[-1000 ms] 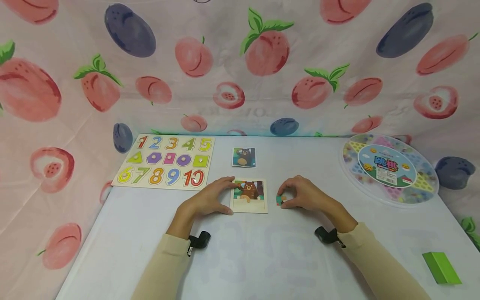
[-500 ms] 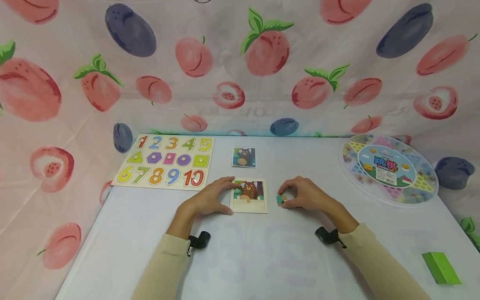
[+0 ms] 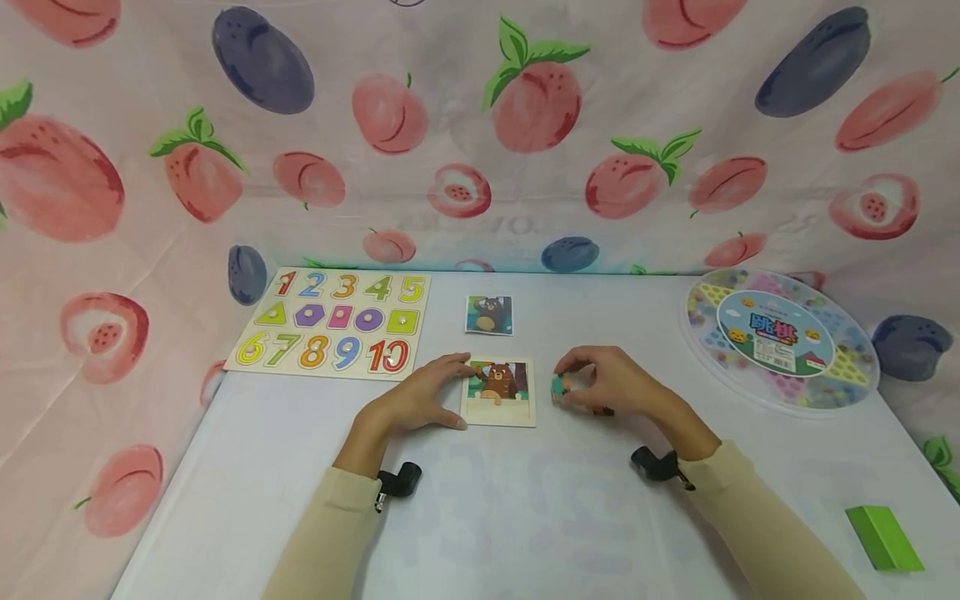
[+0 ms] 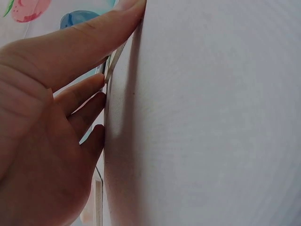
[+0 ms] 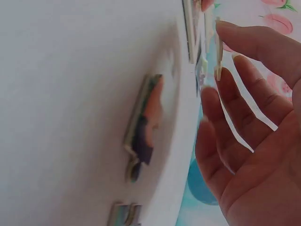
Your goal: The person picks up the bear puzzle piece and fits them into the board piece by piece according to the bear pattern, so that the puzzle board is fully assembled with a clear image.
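A small wooden bear puzzle board [image 3: 516, 413] lies flat, its upper part filled with picture and its lower strip bare wood. My left hand [image 3: 422, 396] rests at its left side, thumb at the lower corner and fingers spread at the upper edge. Right of the board, my right hand [image 3: 611, 383] pinches a teal and orange jigsaw piece [image 3: 558, 387] between thumb and fingers. The right wrist view shows that piece edge-on [image 5: 219, 52], raised off the table. Below the hand lies another jigsaw piece [image 5: 146, 117], with part of one more piece [image 5: 124, 214] nearer the camera.
A bear picture card [image 3: 489, 315] lies behind the board. At the back left is a number and shape board [image 3: 341, 315]; at the back right, a round Chinese checkers set [image 3: 780, 337]. A green block [image 3: 883, 538] sits near the front right. Fruit-print cloth [image 3: 480, 125] hangs behind.
My right hand has lifted the jigsaw piece slightly and shifted it away from me, uncovering a brown piece beneath the hand. My left hand and the board have stayed in place.
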The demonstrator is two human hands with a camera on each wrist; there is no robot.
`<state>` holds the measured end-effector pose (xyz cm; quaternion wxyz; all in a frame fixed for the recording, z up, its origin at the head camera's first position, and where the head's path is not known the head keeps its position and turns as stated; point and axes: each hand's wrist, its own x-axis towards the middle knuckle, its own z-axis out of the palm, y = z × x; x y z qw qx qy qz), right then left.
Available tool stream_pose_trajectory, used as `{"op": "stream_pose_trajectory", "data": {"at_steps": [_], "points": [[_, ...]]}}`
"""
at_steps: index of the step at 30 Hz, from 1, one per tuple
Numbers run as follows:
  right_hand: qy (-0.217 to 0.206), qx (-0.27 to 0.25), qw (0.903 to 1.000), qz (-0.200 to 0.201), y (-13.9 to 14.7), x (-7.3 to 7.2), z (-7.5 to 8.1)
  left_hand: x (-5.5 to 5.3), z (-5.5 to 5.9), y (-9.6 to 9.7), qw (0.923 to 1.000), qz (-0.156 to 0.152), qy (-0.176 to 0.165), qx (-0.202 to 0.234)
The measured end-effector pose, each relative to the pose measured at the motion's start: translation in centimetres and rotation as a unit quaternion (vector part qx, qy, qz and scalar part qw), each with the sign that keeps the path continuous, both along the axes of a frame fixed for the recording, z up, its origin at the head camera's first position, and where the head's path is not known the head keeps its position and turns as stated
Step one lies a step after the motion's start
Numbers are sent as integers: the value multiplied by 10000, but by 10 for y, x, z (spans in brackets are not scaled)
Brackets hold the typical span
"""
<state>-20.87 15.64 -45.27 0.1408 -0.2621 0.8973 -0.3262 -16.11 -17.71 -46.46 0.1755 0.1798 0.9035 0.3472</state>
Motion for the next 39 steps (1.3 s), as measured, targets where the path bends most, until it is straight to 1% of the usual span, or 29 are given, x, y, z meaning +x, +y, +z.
{"op": "stream_pose_trajectory", "data": {"at_steps": [6, 8, 12, 16, 24, 30, 39], "points": [[-506, -535, 9971, -183, -4, 0, 2, 0, 0, 0, 10000, -22, -5, -11], [-608, -701, 9955, -184, -6, 0, 1, 0, 1, 0, 10000, -22, -10, 2], [-554, -933, 9941, -62, -11, 0, -2, 0, 1, 0, 10000, 8, -40, 40], [-412, -946, 9946, 67, -17, 1, -6, 0, 1, 0, 9999, 56, -105, 81], [-703, -1013, 9915, 414, -35, 5, -8, 0, 1, 0, 9999, 48, -102, 42], [-719, -1037, 9900, 628, -52, 7, -9, 0, 1, 0, 9999, 72, -125, 7], [-673, -1035, 9890, 810, -77, 11, -7, -1, 1, 0, 9999, 31, -101, 35]]}}
